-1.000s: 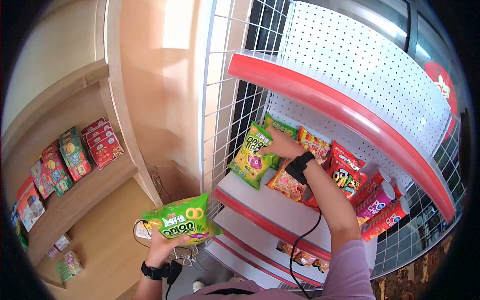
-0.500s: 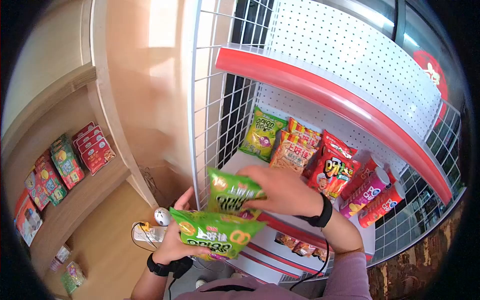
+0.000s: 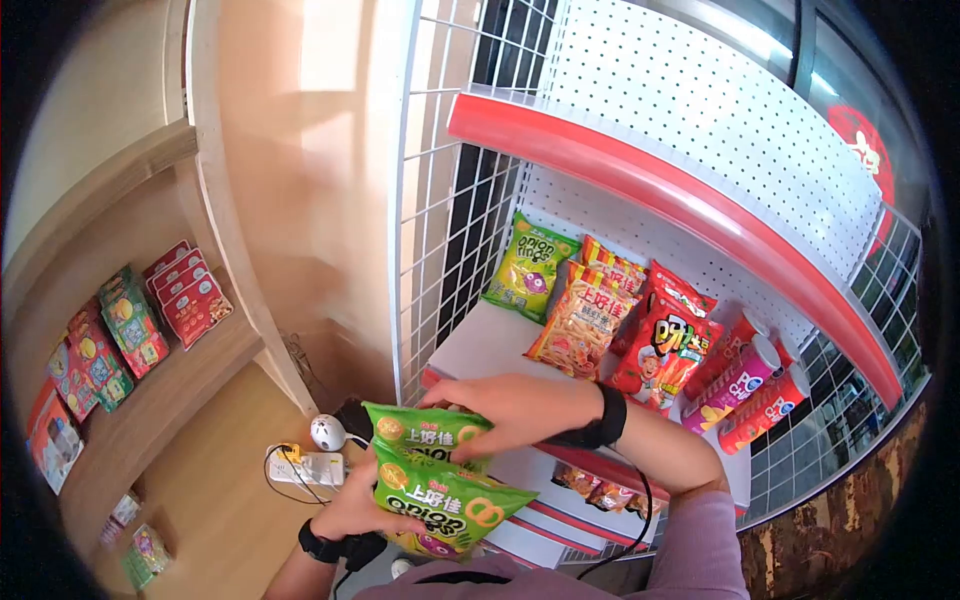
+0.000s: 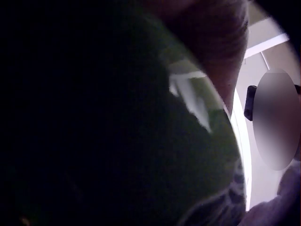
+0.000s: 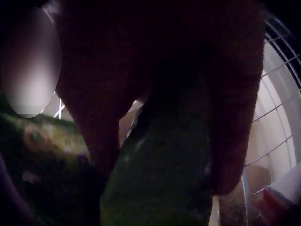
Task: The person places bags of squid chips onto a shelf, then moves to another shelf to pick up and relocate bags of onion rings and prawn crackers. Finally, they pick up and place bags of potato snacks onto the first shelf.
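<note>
In the head view my left hand [image 3: 357, 503] grips a green onion rings bag [image 3: 437, 508] low in front of the body, thumb across its front. Directly behind it is a second green bag [image 3: 418, 432], pinched by my right hand [image 3: 500, 408] from above; the two bags overlap. The left wrist view is dark, filled mostly by green packaging [image 4: 188, 150]. In the right wrist view the fingers [image 5: 230, 141] lie around a dark green bag [image 5: 160, 165]. A further onion rings bag [image 3: 530, 268] leans at the left end of the white shelf [image 3: 490, 345].
Beside that bag stand orange snack bags [image 3: 585, 318], red bags [image 3: 663, 345] and several chip cans [image 3: 765, 408]. A red-edged upper shelf [image 3: 660, 185] hangs above; wire mesh [image 3: 430, 210] closes the left side. Wooden shelving [image 3: 235, 345] is at left, with a power strip [image 3: 315, 468] below.
My right hand has taken a green bag off the shelf and brought it down and left, against the bag in my left hand. One onion rings bag is still on the shelf.
</note>
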Available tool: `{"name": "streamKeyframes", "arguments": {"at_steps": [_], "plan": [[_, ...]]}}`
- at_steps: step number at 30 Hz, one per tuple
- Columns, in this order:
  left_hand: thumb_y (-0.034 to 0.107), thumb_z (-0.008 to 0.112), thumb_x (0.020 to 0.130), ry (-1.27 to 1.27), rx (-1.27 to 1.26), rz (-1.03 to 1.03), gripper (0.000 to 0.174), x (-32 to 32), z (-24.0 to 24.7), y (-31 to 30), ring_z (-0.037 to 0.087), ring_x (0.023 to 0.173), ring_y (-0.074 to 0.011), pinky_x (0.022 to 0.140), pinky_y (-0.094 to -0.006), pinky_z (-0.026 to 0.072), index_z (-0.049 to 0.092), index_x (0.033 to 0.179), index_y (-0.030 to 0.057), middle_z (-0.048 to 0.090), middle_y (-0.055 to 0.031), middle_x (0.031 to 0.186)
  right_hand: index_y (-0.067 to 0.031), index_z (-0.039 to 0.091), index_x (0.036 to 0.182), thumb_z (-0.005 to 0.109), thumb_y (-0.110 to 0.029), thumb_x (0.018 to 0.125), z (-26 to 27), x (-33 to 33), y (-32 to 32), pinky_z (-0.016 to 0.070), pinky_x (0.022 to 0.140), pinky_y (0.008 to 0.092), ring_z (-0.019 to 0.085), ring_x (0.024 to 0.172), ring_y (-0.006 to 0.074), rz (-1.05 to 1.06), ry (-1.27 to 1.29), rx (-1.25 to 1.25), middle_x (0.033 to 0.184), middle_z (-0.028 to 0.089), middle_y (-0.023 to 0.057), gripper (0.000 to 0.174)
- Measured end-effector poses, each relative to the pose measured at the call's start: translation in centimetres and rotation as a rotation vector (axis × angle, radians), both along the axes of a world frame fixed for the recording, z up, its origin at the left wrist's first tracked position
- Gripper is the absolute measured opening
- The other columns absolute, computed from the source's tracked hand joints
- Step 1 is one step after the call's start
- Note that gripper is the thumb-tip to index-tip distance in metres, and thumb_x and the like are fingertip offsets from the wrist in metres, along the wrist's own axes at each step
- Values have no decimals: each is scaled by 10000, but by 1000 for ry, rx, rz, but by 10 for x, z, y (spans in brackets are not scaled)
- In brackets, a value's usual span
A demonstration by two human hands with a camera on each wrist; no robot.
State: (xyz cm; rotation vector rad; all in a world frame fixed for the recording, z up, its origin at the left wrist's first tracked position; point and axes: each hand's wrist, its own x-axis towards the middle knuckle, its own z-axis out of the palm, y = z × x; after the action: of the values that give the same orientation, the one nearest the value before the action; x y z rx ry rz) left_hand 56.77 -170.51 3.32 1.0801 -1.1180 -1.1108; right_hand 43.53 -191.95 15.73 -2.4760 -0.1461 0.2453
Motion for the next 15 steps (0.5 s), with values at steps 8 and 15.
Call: {"name": "streamKeyframes", "arguments": {"at_steps": [8, 15], "plan": [[65, 861, 605, 471, 0, 454, 770, -12, -45, 77, 568, 1083, -209, 925, -356, 470, 460, 1258, 2, 571, -103, 1195, -54, 609, 1060, 617, -254, 848, 33, 25, -203, 497, 702, 363, 642, 834, 278, -622, -339, -626, 886, 643, 194, 291], [-7, 792, 600, 371, -4, 907, 762, -8, -66, 144, 600, 1007, -217, 853, -345, 507, 413, 1261, -9, 587, -99, 1122, -1, 583, 1131, 788, -301, 642, 15, 43, -264, 469, 883, 394, 598, 1036, 337, -767, -63, -750, 1108, 622, 205, 609]]}}
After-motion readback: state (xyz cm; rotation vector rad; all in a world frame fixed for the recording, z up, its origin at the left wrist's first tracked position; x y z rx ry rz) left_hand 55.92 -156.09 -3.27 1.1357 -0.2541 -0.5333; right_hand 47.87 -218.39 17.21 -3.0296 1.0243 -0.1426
